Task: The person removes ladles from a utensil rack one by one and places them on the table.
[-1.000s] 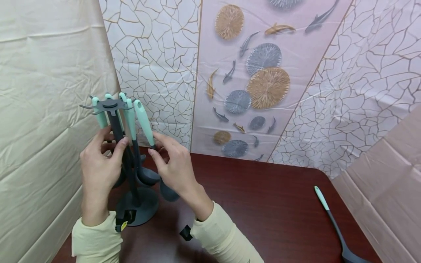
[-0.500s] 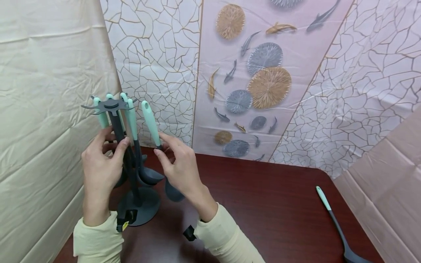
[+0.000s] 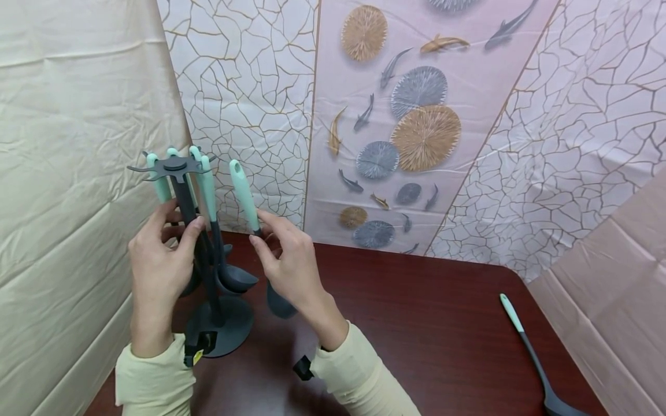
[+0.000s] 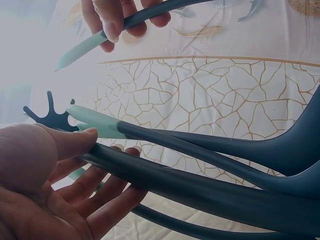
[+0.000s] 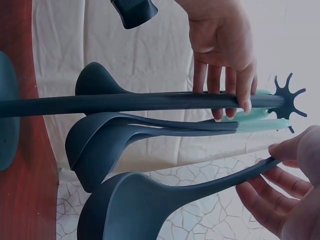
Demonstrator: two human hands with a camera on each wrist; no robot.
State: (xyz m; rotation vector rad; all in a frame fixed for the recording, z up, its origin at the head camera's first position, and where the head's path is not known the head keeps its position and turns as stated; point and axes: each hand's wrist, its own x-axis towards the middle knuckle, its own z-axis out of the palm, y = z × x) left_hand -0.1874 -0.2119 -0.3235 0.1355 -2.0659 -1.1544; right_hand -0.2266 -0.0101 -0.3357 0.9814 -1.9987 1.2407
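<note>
The right hand pinches a dark ladle just below its mint-green, holed handle, tilted bowl down and apart from the stand. The left hand grips the upright post of the dark utensil stand, whose hooked top bears 4 mint-handled utensils, hanging heads down above its round base.

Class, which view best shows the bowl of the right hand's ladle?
The right wrist view: the bowl looks largest there, though the lower edge cuts it off. The head view shows it partly hidden by the right hand; the left wrist view leaves it out of frame.
</note>
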